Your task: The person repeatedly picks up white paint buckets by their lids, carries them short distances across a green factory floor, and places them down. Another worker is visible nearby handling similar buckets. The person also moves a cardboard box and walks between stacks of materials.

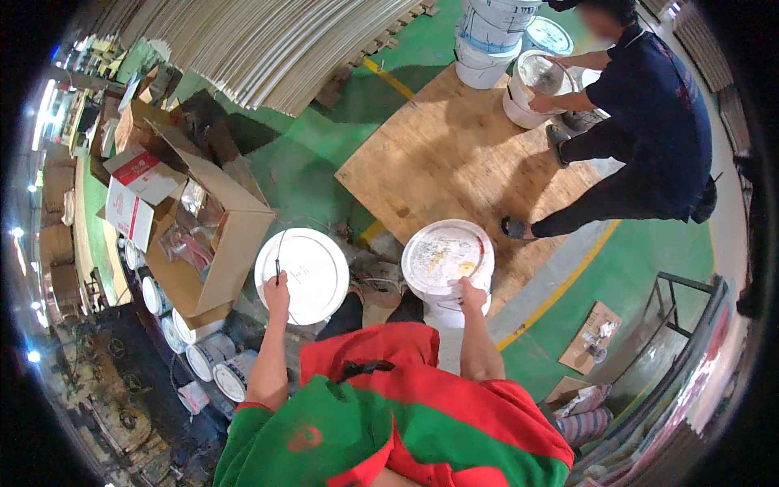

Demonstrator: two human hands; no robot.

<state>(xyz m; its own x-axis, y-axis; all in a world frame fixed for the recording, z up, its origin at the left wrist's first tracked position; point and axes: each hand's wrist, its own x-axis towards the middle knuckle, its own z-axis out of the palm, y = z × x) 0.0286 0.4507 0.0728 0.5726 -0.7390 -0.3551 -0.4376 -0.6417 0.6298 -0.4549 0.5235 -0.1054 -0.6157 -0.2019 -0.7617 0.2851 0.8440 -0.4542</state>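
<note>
A white lidded bucket (pixel 312 276) is at my left side. My left hand (pixel 277 297) is closed around the dark grip of its wire handle. On my right is a second white bucket (pixel 442 256), its lid smudged with grey and yellow. My right hand (pixel 472 295) is closed at this bucket's near right rim; the exact part of the bucket in its fingers is hidden. Both buckets are upright, one on either side of my legs. The lids cover whatever is inside.
A plywood sheet (pixel 406 162) lies ahead on the green floor. On it a co-worker (pixel 661 122) bends with both hands on a white bucket (pixel 527 109), beside stacked buckets (pixel 487 49). An open cardboard box (pixel 235 252) stands left, near several buckets (pixel 213 357). Long boards (pixel 268 49) are piled beyond.
</note>
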